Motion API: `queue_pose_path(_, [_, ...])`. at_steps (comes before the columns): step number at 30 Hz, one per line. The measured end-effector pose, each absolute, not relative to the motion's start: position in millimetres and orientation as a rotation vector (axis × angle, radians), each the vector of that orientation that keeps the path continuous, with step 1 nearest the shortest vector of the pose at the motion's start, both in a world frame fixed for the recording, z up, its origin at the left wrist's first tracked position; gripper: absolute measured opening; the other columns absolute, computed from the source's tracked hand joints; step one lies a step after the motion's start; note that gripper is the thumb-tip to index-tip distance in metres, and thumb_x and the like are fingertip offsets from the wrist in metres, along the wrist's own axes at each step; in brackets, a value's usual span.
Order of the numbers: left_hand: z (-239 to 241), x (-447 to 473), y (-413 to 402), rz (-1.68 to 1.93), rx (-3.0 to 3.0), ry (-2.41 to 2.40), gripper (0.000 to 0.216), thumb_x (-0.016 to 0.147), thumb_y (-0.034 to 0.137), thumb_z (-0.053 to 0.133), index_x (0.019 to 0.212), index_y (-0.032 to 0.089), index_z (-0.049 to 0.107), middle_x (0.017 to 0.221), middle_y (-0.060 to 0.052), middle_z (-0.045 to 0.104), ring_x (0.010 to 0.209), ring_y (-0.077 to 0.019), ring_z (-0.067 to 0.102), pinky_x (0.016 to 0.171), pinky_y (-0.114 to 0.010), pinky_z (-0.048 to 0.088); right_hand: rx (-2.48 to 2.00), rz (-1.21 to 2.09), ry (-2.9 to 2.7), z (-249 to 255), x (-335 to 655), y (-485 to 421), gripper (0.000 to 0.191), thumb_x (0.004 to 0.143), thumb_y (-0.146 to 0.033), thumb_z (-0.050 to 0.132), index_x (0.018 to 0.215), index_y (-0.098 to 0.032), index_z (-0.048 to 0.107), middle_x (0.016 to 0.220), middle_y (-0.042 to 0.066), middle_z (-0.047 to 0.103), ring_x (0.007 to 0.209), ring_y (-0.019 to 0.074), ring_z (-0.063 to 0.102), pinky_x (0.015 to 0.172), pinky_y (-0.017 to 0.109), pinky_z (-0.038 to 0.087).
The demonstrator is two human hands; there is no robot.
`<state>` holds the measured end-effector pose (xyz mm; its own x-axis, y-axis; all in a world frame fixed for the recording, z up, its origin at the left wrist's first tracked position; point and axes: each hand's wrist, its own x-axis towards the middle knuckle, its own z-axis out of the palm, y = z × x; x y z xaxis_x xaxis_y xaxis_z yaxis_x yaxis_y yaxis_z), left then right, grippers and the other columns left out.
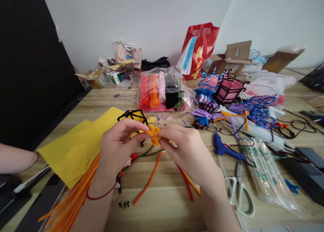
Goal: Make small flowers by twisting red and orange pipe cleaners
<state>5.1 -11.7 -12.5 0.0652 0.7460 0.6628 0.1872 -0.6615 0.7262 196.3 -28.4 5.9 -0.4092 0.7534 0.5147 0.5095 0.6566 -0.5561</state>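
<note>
Between my two hands, above the table, is a small yellow-orange flower of bent pipe cleaner (154, 136) with looped petals. My left hand (121, 137) pinches its left side between thumb and forefinger. From the right, my right hand (184, 147) grips it with the fingertips. Behind my left hand stands a black pipe-cleaner frame (134, 115) with yellow panels, partly hidden. Below the hands lie an orange pipe cleaner (152, 178), a red one (185, 183) and green stems (144, 153). A bundle of orange pipe cleaners (78, 195) passes beside my left forearm.
Yellow sheets (96, 130) lie at left, near another person's arm (16, 158). A bag of coloured pipe cleaners (162, 90) sits behind. To the right are a blue glue gun (226, 149), scissors (239, 191), packaged wooden sticks (268, 171) and pink lanterns (230, 90). A red bag (199, 53) stands farther back.
</note>
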Motion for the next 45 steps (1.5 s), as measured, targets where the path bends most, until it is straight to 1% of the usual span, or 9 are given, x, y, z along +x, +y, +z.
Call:
queue_pose_path(3, [-13, 4, -13, 1.638, 1.916, 0.929, 0.008, 0.088, 0.028, 0.086, 0.088, 0.027, 0.078, 0.082, 0.003, 0.079, 0.073, -0.0133, 0.079, 0.064, -0.018, 0.067, -1.035, 0.337, -2.080, 5, 193, -29, 0.023, 0.090, 0.000, 0.061, 0.083, -0.017, 0.075, 0.084, 0.006, 0.079, 0.076, 0.0189, 0.074, 0.069, 0.026, 0.053])
queue_pose_path(7, [-21, 4, -17, 1.648, 1.958, 0.969, 0.008, 0.092, 0.023, 0.082, 0.094, 0.030, 0.079, 0.088, 0.002, 0.081, 0.080, -0.0173, 0.080, 0.073, -0.029, 0.070, -1.121, 0.291, -2.040, 7, 192, -31, 0.024, 0.085, 0.001, 0.062, 0.076, -0.018, 0.073, 0.074, 0.003, 0.077, 0.065, 0.0163, 0.070, 0.062, 0.025, 0.048])
queue_pose_path(10, [-28, 5, -21, 1.666, 2.051, 0.992, 0.016, 0.094, 0.016, 0.077, 0.100, 0.031, 0.079, 0.093, 0.000, 0.082, 0.088, -0.0190, 0.080, 0.082, -0.034, 0.069, -1.160, 0.312, -1.991, 8, 193, -34, 0.024, 0.084, 0.001, 0.062, 0.074, -0.018, 0.073, 0.071, 0.002, 0.076, 0.062, 0.0158, 0.069, 0.061, 0.025, 0.047])
queue_pose_path(18, [-37, 27, -28, 1.848, 2.346, 0.875, 0.036, 0.092, 0.001, 0.071, 0.118, 0.027, 0.073, 0.106, -0.002, 0.083, 0.099, -0.0194, 0.080, 0.093, -0.036, 0.068, -1.211, 0.371, -1.851, 10, 198, -39, 0.024, 0.082, 0.002, 0.064, 0.070, -0.017, 0.072, 0.068, 0.002, 0.076, 0.059, 0.0165, 0.069, 0.060, 0.026, 0.048])
queue_pose_path(24, [-38, 31, -31, 1.855, 2.550, 0.933, 0.032, 0.095, 0.004, 0.067, 0.119, 0.026, 0.071, 0.104, -0.003, 0.083, 0.101, -0.0196, 0.081, 0.092, -0.034, 0.069, -1.202, 0.375, -1.787, 11, 197, -42, 0.026, 0.081, 0.004, 0.064, 0.070, -0.018, 0.073, 0.068, 0.002, 0.076, 0.058, 0.0165, 0.068, 0.059, 0.025, 0.048])
queue_pose_path(30, [-43, 31, -29, 1.858, 2.669, 0.922, 0.026, 0.096, 0.004, 0.068, 0.118, 0.017, 0.071, 0.106, -0.007, 0.083, 0.107, -0.0197, 0.080, 0.100, -0.031, 0.066, -1.274, 0.362, -1.742, 10, 195, -42, 0.026, 0.084, 0.001, 0.064, 0.073, -0.020, 0.075, 0.072, 0.003, 0.079, 0.060, 0.0169, 0.070, 0.061, 0.025, 0.050])
queue_pose_path(34, [-49, 33, -27, 1.861, 2.686, 0.958, 0.025, 0.097, 0.004, 0.067, 0.118, 0.018, 0.070, 0.106, -0.005, 0.084, 0.107, -0.0197, 0.080, 0.097, -0.034, 0.068, -1.342, 0.353, -1.743, 10, 193, -42, 0.027, 0.080, 0.004, 0.065, 0.069, -0.019, 0.074, 0.067, 0.001, 0.077, 0.055, 0.0148, 0.067, 0.057, 0.023, 0.046])
queue_pose_path(40, [-58, 33, -20, 1.817, 2.732, 0.887, 0.020, 0.096, 0.003, 0.068, 0.114, 0.012, 0.070, 0.107, -0.008, 0.084, 0.110, -0.0182, 0.079, 0.105, -0.031, 0.064, -1.400, 0.313, -1.732, 6, 193, -38, 0.026, 0.075, 0.006, 0.067, 0.066, -0.017, 0.074, 0.062, 0.002, 0.077, 0.050, 0.0145, 0.065, 0.053, 0.022, 0.043])
queue_pose_path(45, [-65, 33, -13, 1.833, 2.609, 0.879, 0.026, 0.096, 0.004, 0.069, 0.118, 0.019, 0.071, 0.108, -0.005, 0.084, 0.109, -0.0202, 0.080, 0.100, -0.033, 0.067, -1.439, 0.368, -1.728, 4, 193, -32, 0.025, 0.077, 0.005, 0.068, 0.067, -0.018, 0.074, 0.066, 0.004, 0.079, 0.054, 0.0168, 0.069, 0.055, 0.023, 0.045])
